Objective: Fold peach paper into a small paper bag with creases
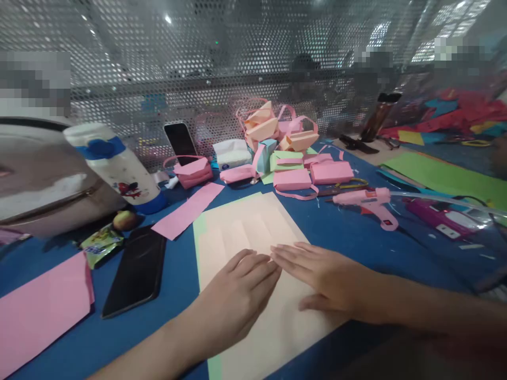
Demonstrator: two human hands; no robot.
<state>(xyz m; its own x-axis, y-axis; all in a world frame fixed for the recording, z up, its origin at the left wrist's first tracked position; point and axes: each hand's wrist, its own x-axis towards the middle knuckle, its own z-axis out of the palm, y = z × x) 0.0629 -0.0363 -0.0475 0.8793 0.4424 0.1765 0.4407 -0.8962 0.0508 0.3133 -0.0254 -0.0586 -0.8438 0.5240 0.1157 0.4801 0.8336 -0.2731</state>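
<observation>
A cream sheet (277, 327) lies creased across its upper part in the near middle of the blue table (317, 227), over a green sheet (214, 367) that peeks out along its left side. From where I stand, both palms seem to be there to press the paper flat. The left hand (237, 295) lies across it with fingers together and a little bent; its thumb is hidden, so I can't tell whether it pinches anything. The right hand (336, 279) is spread flat, thumb apart from the fingers, clamped on nothing, its fingertips meeting the left's.

A pink strip (188, 211) sits just beyond the sheet's far left corner, probably within easy reach. The glue gun (368, 199) rests on its side to the right, perhaps so its nozzle is away from the hands. Small paper bags are gathered toward the table's far edge, likely to leave working room, and one phone (180, 141) leans upright there by the metal screen (178, 89), maybe for viewing. Another phone (137, 269) lies flat toward the left, beside a folded pink sheet (43, 311).

Counting up: two hands, one cream sheet, one pink strip, one glue gun, two phones, one white-and-blue bottle (119, 169), one snack packet (102, 245). Among the bags, one is green (286, 161), at least four are pink; the peach ones overlap too much to count.
</observation>
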